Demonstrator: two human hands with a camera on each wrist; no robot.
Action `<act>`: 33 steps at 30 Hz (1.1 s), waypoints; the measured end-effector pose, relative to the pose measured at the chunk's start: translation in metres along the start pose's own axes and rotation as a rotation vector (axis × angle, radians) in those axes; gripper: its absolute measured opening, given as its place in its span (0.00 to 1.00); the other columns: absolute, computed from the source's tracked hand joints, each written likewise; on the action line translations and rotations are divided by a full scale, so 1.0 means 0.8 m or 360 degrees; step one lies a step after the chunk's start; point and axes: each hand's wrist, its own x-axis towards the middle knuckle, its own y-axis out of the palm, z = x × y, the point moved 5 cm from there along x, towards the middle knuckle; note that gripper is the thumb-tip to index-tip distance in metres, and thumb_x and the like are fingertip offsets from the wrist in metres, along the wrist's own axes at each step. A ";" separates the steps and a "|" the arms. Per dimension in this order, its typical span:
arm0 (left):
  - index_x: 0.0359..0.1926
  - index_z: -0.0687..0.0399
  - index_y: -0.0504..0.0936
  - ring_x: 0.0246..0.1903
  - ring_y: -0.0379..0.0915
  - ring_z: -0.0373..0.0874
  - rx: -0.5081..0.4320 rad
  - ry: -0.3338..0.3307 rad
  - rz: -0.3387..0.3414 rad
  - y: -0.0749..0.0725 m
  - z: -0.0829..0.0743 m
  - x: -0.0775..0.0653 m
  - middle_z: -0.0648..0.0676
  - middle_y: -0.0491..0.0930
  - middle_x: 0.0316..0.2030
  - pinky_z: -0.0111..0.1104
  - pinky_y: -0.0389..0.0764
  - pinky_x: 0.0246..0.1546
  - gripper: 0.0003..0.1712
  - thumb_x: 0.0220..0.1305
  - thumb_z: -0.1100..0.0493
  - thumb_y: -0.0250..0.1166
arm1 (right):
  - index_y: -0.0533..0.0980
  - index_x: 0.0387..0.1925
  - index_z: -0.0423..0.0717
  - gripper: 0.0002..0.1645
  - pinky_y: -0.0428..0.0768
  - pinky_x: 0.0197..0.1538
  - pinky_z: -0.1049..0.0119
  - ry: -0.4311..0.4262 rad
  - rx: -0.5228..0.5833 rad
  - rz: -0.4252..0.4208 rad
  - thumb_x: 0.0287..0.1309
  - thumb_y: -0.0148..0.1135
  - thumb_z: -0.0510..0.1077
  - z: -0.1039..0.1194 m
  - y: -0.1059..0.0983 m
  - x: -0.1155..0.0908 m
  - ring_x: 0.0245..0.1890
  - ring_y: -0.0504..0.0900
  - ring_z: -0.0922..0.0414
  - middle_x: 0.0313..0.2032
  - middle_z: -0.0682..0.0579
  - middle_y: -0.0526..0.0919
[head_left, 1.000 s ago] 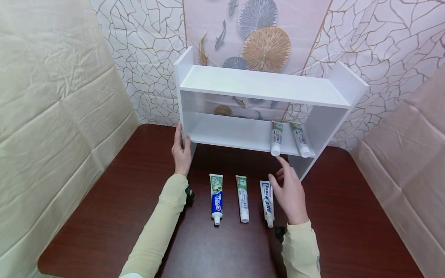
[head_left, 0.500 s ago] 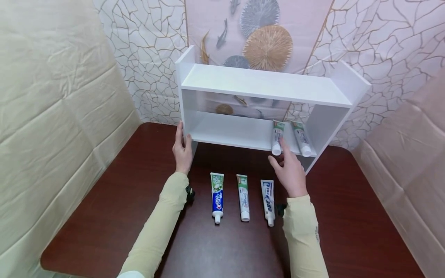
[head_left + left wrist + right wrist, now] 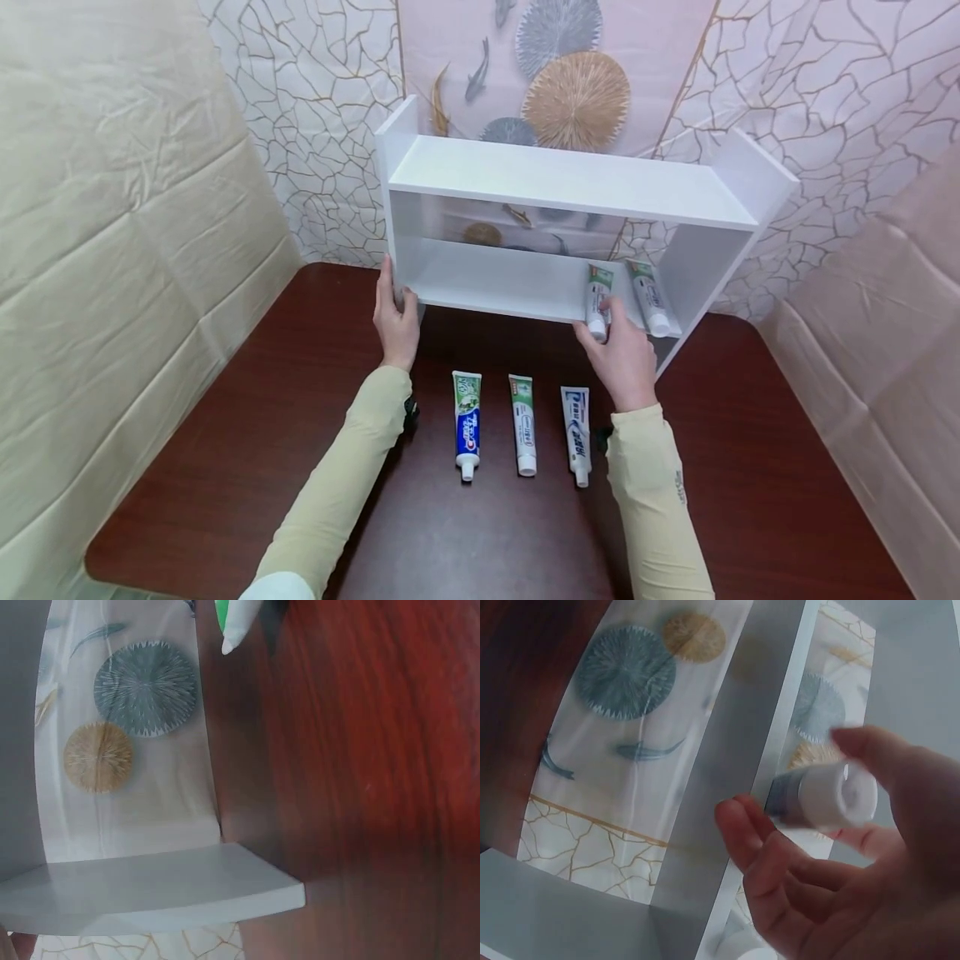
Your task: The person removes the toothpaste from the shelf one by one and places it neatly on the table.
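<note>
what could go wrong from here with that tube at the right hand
The tube has its cap poking past the shelf's front edge, between the thumb and fingers of the right hand, so a slip might drop it onto the table.

The neighbouring tube lies close beside, so that hand may knock it.

The left hand is on the side of the white shelf; a hard push there could shift the unit.

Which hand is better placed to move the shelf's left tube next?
Probably the right hand: its thumb and forefinger lie either side of that tube, near the cap. The left hand is at the left end of the shelf, touching the side panel.
</note>
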 end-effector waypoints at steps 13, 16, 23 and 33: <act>0.76 0.35 0.52 0.70 0.60 0.48 0.0058 0.0105 0.0100 0.010 -0.002 0.012 0.53 0.55 0.75 0.42 0.75 0.50 0.40 0.68 0.60 0.57 | 0.67 0.64 0.51 0.27 0.64 0.20 0.59 0.0052 -0.0017 0.0074 0.63 0.49 0.46 -0.002 0.017 0.009 0.18 0.70 0.47 0.36 0.35 0.83; 0.76 0.39 0.52 0.59 0.71 0.49 0.0063 0.0066 0.0101 0.010 0.000 0.012 0.51 0.55 0.75 0.40 0.77 0.42 0.39 0.68 0.59 0.56 | 0.69 0.62 0.50 0.24 0.67 0.20 0.55 0.0028 -0.0024 0.0009 0.65 0.50 0.47 -0.001 0.018 0.010 0.19 0.73 0.45 0.37 0.34 0.84; 0.76 0.44 0.54 0.21 0.59 0.42 0.0100 0.0064 0.0090 0.009 0.002 0.013 0.53 0.59 0.74 0.25 0.65 0.23 0.39 0.65 0.63 0.53 | 0.71 0.55 0.47 0.19 0.73 0.23 0.43 0.0025 -0.0011 -0.0164 0.63 0.53 0.46 -0.004 0.019 0.008 0.22 0.80 0.36 0.38 0.30 0.84; 0.75 0.46 0.55 0.17 0.52 0.37 0.0008 0.0049 0.0068 0.007 0.007 0.012 0.50 0.58 0.74 0.24 0.63 0.23 0.38 0.66 0.66 0.53 | 0.70 0.54 0.48 0.19 0.66 0.18 0.53 0.0041 -0.0019 -0.0119 0.62 0.53 0.46 -0.003 0.021 0.003 0.15 0.74 0.43 0.30 0.31 0.84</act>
